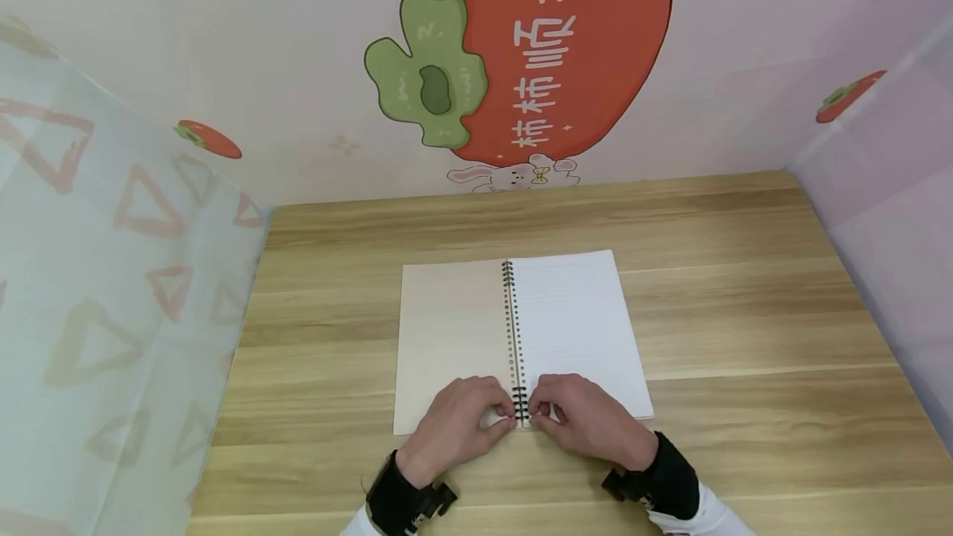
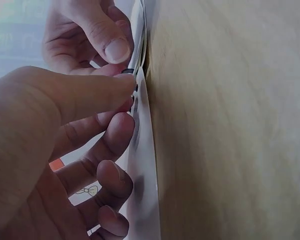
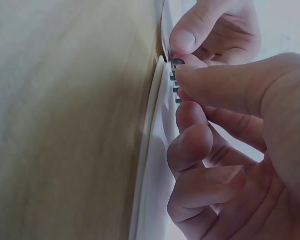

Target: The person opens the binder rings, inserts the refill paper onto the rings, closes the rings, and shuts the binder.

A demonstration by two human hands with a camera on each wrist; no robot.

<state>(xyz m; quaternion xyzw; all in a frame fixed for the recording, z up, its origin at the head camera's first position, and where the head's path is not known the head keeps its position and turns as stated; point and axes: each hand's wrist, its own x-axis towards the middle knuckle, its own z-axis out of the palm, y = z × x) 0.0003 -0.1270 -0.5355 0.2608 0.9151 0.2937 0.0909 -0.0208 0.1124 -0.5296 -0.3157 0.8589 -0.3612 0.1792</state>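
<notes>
An open ring-bound notebook (image 1: 573, 313) lies flat, its bare cover side at left and lined white pages at right. Black rings (image 1: 509, 273) show at the top of the spine and again at the bottom; between them only punched holes are visible. My left hand (image 1: 465, 418) pinches the bottom of the ring binding (image 1: 519, 397) from the left, thumb against forefinger. From the other side my right hand (image 1: 591, 416) pinches the same binding. In the right wrist view a few black rings (image 3: 175, 90) appear beside the thumb; the fingertips partly hide the grip.
The notebook rests on a wood-grain table (image 1: 744, 296). Behind it stands a pale wall (image 1: 313, 40) printed with persimmons and a rabbit. Pale side panels (image 1: 97, 288) border the table at left and right. Each wrist wears a black camera strap (image 1: 673, 478).
</notes>
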